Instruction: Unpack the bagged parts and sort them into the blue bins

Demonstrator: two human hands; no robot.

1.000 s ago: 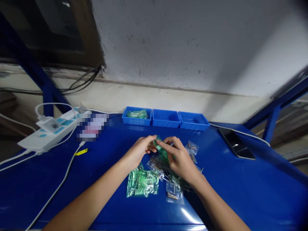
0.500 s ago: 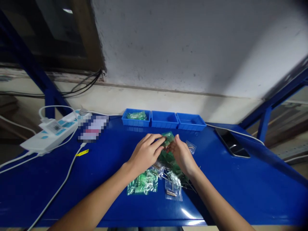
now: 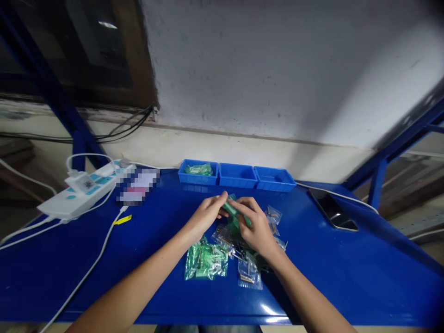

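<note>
One translucent green packet point(image 3: 230, 206)

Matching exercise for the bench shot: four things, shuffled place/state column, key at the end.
1. Left hand
2. Leftmost blue bin
3. Dark phone
4. Power strip

A. Lies on the right part of the blue table
B. White, with plugs in it
C. Holds green packaging, in a row of three
D. Fingers at a green packet

Pairs: 1-D, 2-C, 3-A, 4-B
</note>
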